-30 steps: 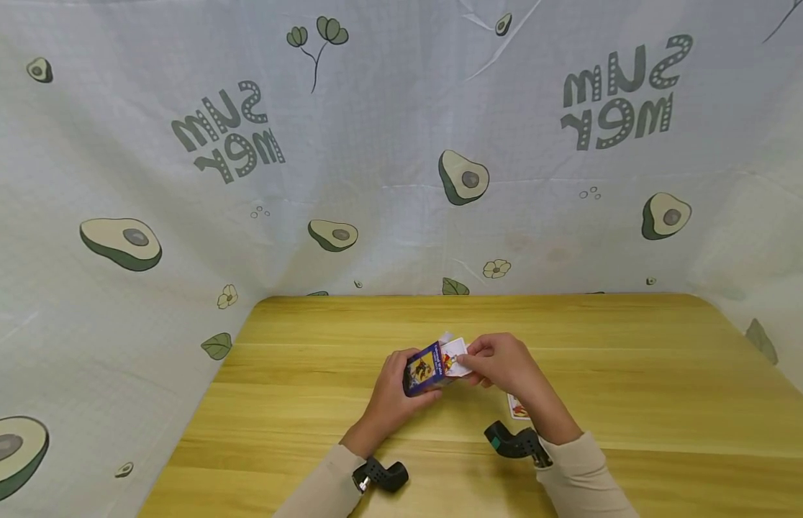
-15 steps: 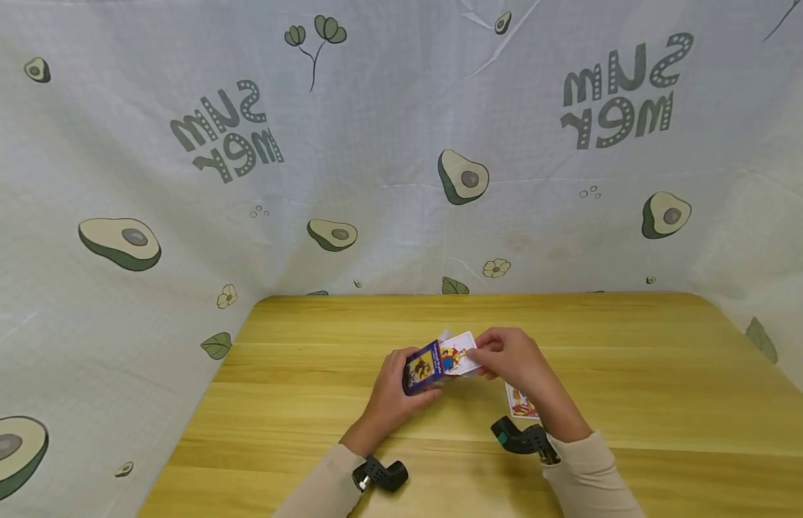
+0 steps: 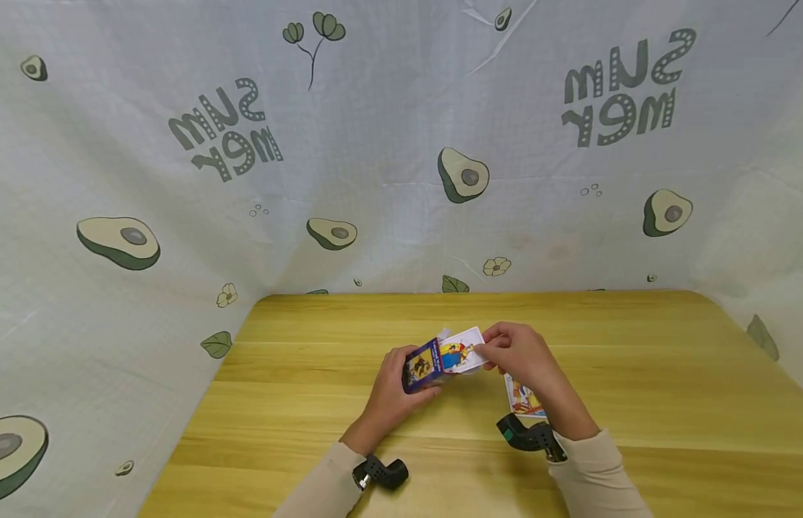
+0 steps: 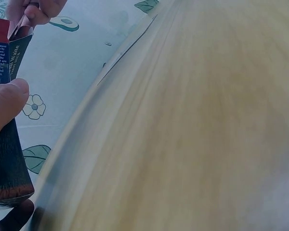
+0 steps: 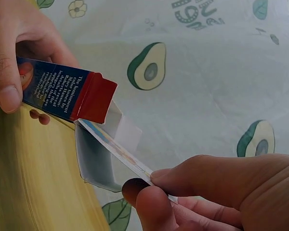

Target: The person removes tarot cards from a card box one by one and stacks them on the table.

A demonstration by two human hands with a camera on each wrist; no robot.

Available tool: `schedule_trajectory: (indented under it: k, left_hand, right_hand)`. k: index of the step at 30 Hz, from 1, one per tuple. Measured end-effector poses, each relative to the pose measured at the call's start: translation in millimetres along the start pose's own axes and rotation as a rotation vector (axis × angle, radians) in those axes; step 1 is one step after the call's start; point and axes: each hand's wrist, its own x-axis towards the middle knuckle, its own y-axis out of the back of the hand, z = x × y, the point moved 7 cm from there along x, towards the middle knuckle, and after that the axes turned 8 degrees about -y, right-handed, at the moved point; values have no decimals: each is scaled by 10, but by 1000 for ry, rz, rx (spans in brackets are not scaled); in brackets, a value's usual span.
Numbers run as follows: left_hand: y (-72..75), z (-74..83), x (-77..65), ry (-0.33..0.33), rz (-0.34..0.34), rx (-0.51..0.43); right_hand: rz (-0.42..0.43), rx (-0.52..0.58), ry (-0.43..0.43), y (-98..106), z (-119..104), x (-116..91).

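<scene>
In the head view my left hand [image 3: 390, 392] grips a blue card box [image 3: 422, 368] with a yellow picture on its front. The open end of the box, with a red side flap [image 5: 100, 98] and a loose lid flap, faces right in the right wrist view. A white-bordered picture card [image 3: 463, 350] sticks out of that end. My right hand [image 3: 521, 352] pinches the card's outer end between thumb and fingers. Another picture card [image 3: 524, 398] lies on the table beneath my right forearm, partly hidden by it. The left wrist view shows the thumb [image 4: 9, 98] pressed along the box's side.
The wooden table [image 3: 311, 403] stretches under both hands. Behind it hangs a pale curtain [image 3: 388, 129] printed with avocados. A black wrist camera [image 3: 382, 473] sits on the left wrist and another black wrist camera [image 3: 531, 435] on the right.
My right hand has moved right and slightly away from me, drawing the card further out of the box. More of the card on the table shows. The left hand stays in place.
</scene>
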Motion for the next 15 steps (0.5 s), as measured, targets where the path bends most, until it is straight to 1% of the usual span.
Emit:
schedule_trajectory:
  k: [8, 15]
  left_hand:
    - [-3, -24, 5, 5, -3, 0]
    - [4, -15, -3, 7, -4, 7]
  right_hand:
    - [4, -9, -7, 60, 29, -10]
    - [20, -35, 1, 183, 32, -39]
